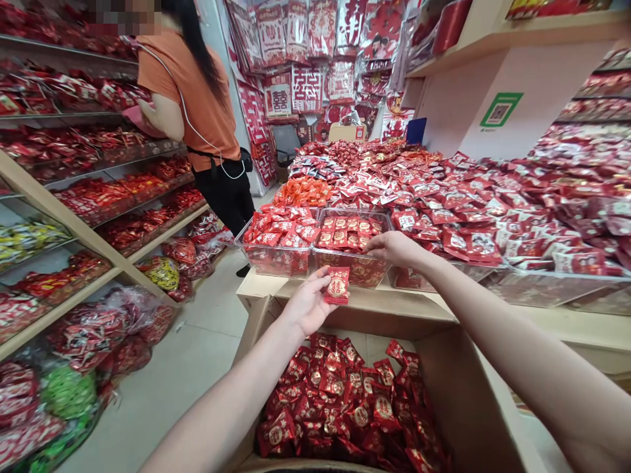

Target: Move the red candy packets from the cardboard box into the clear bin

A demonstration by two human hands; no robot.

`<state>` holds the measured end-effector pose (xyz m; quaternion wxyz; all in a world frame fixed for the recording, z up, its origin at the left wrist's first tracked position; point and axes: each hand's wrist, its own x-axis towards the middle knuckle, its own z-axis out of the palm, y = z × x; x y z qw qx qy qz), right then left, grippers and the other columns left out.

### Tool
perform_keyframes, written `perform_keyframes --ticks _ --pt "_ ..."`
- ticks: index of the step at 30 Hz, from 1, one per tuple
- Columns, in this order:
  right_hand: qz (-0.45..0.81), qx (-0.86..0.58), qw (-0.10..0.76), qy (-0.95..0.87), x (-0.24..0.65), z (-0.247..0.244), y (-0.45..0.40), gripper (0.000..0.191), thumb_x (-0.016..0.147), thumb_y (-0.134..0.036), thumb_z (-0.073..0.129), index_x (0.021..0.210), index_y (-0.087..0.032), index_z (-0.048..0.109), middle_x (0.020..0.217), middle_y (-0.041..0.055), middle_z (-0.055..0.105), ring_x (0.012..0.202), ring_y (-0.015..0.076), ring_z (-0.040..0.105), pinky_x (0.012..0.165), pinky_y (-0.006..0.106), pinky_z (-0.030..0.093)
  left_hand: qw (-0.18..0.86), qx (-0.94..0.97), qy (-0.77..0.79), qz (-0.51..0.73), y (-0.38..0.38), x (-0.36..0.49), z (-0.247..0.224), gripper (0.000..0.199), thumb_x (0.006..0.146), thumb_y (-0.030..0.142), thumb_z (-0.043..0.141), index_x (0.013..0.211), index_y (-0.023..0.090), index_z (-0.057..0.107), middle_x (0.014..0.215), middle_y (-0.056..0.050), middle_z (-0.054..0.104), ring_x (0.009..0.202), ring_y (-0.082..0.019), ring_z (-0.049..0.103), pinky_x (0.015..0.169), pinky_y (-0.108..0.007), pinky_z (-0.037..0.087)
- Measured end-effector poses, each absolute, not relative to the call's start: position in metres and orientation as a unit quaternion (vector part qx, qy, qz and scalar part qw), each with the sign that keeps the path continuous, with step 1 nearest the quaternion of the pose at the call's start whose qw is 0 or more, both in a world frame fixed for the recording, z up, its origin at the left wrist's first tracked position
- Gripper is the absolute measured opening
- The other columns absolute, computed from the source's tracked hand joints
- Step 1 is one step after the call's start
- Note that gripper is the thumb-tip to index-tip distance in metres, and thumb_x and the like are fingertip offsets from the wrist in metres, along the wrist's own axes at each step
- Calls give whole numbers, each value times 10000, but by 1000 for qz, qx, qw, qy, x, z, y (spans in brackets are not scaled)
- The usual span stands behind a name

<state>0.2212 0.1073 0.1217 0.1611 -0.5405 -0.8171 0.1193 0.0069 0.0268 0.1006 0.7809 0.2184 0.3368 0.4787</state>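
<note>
A small red packet with gold print (337, 285) is pinched in my left hand (309, 301), above the back edge of an open cardboard box (458, 381). Many similar red packets (359, 414) lie loose inside that box. Behind it, a clear plastic bin (352, 269) holds rows of red and gold packets. My right hand (394, 249) is at this bin's right side, fingers pressed together by the packets; whatever they hold is too small to make out. To its left stands another clear bin (276, 259) of red packets.
A person in an orange top (197, 98) stands at the left by shelves (123, 276) of packets. More filled bins (542, 286) line the display on the right. Bagged goods (89, 328) lie on the floor at left.
</note>
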Motion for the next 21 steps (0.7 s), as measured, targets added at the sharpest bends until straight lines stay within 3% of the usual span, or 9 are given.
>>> perform_keyframes --ticks 3,8,13,18,21 --pt "125 -539 147 -820 219 125 107 189 680 -184 523 794 -202 672 717 -6 670 664 137 592 606 208 425 798 215 319 464 24 5 101 292 719 79 456 991 184 454 863 -40 597 718 -160 603 703 -406 481" --pt "135 -542 141 -818 217 128 106 193 680 -177 519 797 -189 672 711 -1 670 651 136 594 591 205 429 763 289 316 484 30 -3 111 439 639 -26 478 1033 166 452 923 -56 587 753 -123 596 667 -250 471" --pt "143 -538 140 -819 218 127 107 204 674 -157 517 800 -181 675 710 0 671 653 129 592 588 191 423 691 463 309 461 34 -8 110 436 652 58 567 1050 206 469 991 -41 578 818 -135 584 716 -266 454" --pt "147 -543 143 -814 221 125 110 201 673 -192 539 814 -176 682 680 6 665 637 136 579 580 204 414 577 702 369 193 8 -6 59 341 710 81 469 1036 171 516 913 -59 619 846 -151 572 780 -284 427" --pt "152 -541 146 -814 222 124 111 199 672 -204 546 814 -184 685 681 2 666 636 138 578 577 209 413 444 807 389 11 -10 -4 29 374 679 122 511 1042 211 527 936 -42 614 845 -182 568 749 -301 434"
